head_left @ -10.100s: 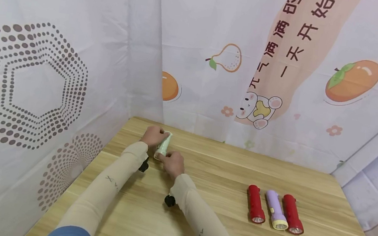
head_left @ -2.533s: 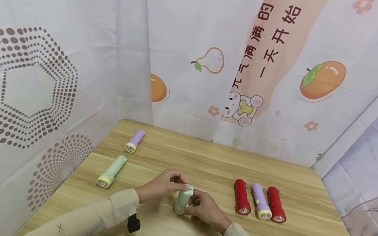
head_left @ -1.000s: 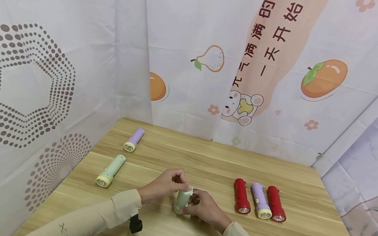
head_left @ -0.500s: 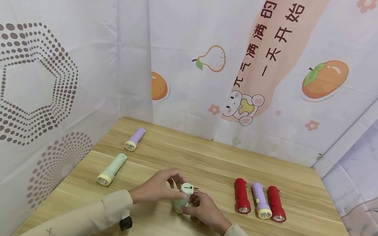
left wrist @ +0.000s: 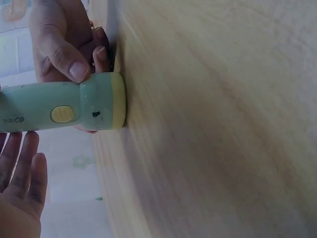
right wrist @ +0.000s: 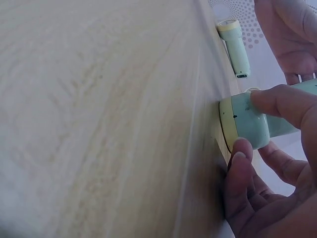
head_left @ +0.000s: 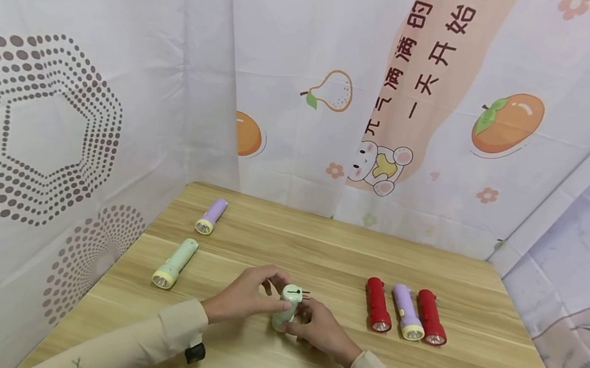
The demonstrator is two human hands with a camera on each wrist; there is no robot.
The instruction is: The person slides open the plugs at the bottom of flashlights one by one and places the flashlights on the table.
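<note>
A pale green flashlight (head_left: 284, 316) stands upright on its lens end at the middle of the table, its tail up. Two thin metal plug prongs (head_left: 306, 295) stick out sideways from near that tail. My left hand (head_left: 247, 293) holds the upper body, thumb in front and fingers behind. Down by the table, my right hand (head_left: 324, 329) grips the head, its thumb (right wrist: 282, 101) pressed on the green part above the yellow rim. A yellow switch (left wrist: 63, 114) shows on the body in the left wrist view.
At the left lie a purple flashlight (head_left: 211, 216) and another green flashlight (head_left: 175, 264). On the right, a red flashlight (head_left: 378, 304), a purple one and a second red one (head_left: 431, 317) lie in a row. Printed curtains (head_left: 287, 158) hang behind the wooden table (head_left: 321, 238).
Ten seconds ago both hands held a green flashlight at the back left; now a purple and a green one lie there. Lately my left hand has slid off the upright flashlight's top to its side.
</note>
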